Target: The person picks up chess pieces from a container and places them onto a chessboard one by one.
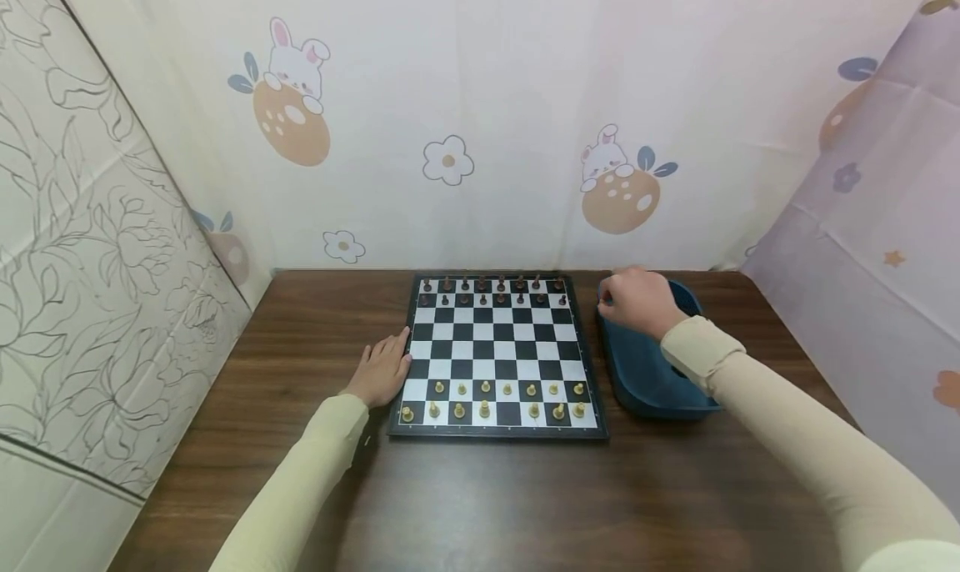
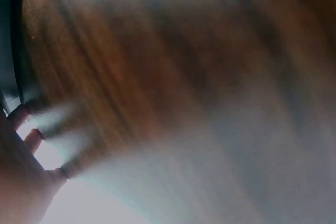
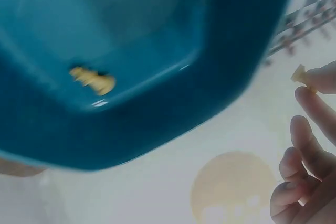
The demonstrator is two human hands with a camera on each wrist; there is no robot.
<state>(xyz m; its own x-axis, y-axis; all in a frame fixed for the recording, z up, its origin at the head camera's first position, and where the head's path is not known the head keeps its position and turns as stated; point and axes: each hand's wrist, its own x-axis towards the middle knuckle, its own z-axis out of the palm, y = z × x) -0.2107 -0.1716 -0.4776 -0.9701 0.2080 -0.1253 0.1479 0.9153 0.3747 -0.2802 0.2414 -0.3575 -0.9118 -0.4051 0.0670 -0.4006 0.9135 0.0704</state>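
Note:
A black-framed chessboard (image 1: pixel 483 347) lies on the wooden table. My left hand (image 1: pixel 382 368) rests against its left edge, fingers extended and spread; part of that hand (image 2: pixel 23 182) shows in the left wrist view. Over the far left rim of a dark blue bin (image 1: pixel 630 372) is my right hand (image 1: pixel 641 301). In the right wrist view, its thumb and index finger pinch a small pale yellow chess piece (image 3: pixel 298 74), with the other fingers curled. A second yellow chess piece (image 3: pixel 93 80) lies on its side in the bin. The head view hides the held piece behind the hand.
Yellow pieces (image 1: pixel 483 409) stand in two rows on the board's near side, dark reddish pieces (image 1: pixel 482 284) in two rows on its far side. A patterned curtain (image 1: pixel 450 213) hangs behind the table. The bin stands just right of the board.

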